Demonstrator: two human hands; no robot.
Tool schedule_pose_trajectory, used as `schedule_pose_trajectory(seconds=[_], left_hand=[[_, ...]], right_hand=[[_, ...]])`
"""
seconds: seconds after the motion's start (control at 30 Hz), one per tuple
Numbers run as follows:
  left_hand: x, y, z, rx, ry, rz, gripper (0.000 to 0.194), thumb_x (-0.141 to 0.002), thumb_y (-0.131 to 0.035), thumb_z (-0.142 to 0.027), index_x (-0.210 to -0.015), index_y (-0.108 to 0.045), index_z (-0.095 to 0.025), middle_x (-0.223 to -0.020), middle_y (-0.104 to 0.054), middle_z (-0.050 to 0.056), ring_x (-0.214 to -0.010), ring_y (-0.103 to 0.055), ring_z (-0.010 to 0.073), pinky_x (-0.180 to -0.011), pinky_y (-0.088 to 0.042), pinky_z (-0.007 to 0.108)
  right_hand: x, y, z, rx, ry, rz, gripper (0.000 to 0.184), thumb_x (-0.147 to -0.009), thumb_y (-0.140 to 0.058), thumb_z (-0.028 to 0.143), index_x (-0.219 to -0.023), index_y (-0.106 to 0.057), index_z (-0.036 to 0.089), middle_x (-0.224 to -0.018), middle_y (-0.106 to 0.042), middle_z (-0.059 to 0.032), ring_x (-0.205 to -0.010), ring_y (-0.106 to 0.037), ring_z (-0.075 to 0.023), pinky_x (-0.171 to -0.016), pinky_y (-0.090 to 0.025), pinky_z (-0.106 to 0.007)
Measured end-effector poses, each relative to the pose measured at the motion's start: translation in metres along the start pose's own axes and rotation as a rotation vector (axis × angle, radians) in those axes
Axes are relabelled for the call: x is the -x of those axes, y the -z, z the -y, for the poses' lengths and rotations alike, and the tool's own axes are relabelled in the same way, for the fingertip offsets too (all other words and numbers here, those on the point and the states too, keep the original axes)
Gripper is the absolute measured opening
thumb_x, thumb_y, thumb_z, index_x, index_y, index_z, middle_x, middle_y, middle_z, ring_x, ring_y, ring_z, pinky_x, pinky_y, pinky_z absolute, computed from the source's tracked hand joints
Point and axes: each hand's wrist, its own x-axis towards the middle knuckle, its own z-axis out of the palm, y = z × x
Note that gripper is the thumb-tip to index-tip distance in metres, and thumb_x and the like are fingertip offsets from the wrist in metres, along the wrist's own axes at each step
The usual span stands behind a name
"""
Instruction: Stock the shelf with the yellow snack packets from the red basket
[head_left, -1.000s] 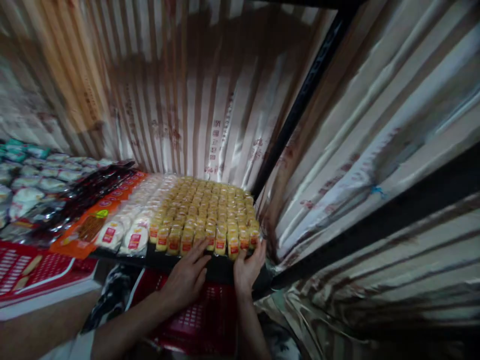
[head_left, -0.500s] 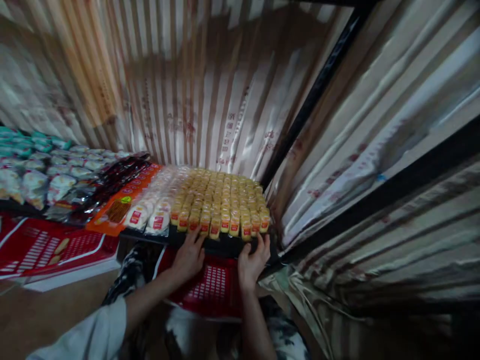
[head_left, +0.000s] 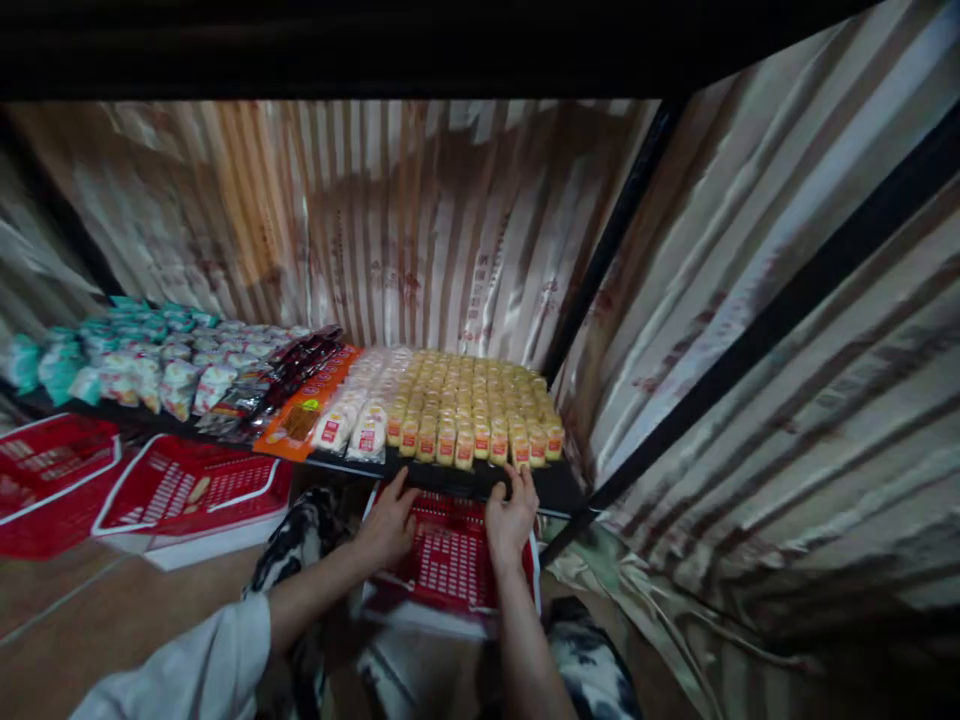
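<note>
Rows of small yellow packaged cakes with red labels fill the right end of a black shelf. My left hand is just in front of the shelf's edge, its fingers stretched out and apart, holding nothing. My right hand has raised, parted fingers at the front of the cake rows; I cannot tell whether the fingertips touch a pack. Below and between my hands is a red basket with a white rim. To the left of the cakes lie round white packs with red labels.
Further left on the shelf are orange packets, dark shiny packets, white printed bags and teal bags. More red baskets sit on the floor at left. A black post and striped sheeting bound the right side.
The view has shifted, showing more shelf, baskets and an upper black bar. My left hand has come away from the front of the cakes; my right hand stays close to them.
</note>
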Motion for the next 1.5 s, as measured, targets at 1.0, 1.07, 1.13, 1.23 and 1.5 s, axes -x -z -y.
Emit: schedule_pose_trajectory(seconds=[1.0,1.07,1.13,1.23,1.5], left_hand=[[-0.071,-0.019,0.005,-0.066,-0.392,-0.122,0.063,-0.072,-0.040,-0.001,-0.134,-0.039,-0.010,-0.149,-0.022,0.012,-0.139,-0.005,0.0262,-0.107,-0.030,0.047],[-0.074,-0.022,0.005,-0.080,-0.428,-0.122,0.064,-0.072,-0.040,-0.003,-0.135,-0.037,-0.011,-0.149,-0.023,0.010,-0.139,-0.004,0.0258,-0.108,-0.029,0.046],[-0.075,-0.028,0.007,-0.099,-0.450,-0.143,0.062,-0.074,-0.039,-0.004,-0.136,-0.037,-0.010,-0.149,-0.024,0.010,-0.140,-0.004,0.0257,-0.109,-0.027,0.045],[-0.076,-0.037,0.011,-0.116,-0.455,-0.212,0.059,-0.078,-0.037,-0.006,-0.137,-0.037,-0.012,-0.147,-0.028,0.009,-0.139,-0.005,0.0258,-0.110,-0.023,0.047],[-0.076,-0.037,0.012,-0.103,-0.280,-0.412,0.055,-0.084,-0.040,-0.016,-0.139,-0.035,-0.019,-0.147,-0.028,0.011,-0.138,-0.013,0.0295,-0.111,-0.016,0.052]], right_hand=[[-0.028,0.006,0.003,0.005,0.317,0.365,0.030,-0.089,-0.042,0.026,-0.107,-0.065,0.018,-0.114,-0.061,-0.0121,-0.107,-0.057,-0.0196,-0.092,-0.048,-0.040],[-0.032,0.002,0.008,0.008,0.325,0.388,0.031,-0.089,-0.041,0.026,-0.109,-0.064,0.019,-0.115,-0.061,-0.0113,-0.109,-0.056,-0.0192,-0.093,-0.047,-0.040],[-0.034,-0.002,0.010,0.014,0.340,0.419,0.032,-0.089,-0.040,0.025,-0.112,-0.063,0.020,-0.117,-0.060,-0.0104,-0.111,-0.055,-0.0187,-0.095,-0.046,-0.040],[-0.033,-0.008,0.011,0.027,0.379,0.477,0.034,-0.089,-0.039,0.022,-0.115,-0.061,0.021,-0.120,-0.059,-0.0101,-0.113,-0.054,-0.0186,-0.096,-0.046,-0.040],[-0.041,-0.008,0.012,0.117,0.474,0.483,0.032,-0.088,-0.040,0.020,-0.111,-0.062,0.018,-0.118,-0.059,-0.0115,-0.111,-0.054,-0.0199,-0.094,-0.047,-0.040]])
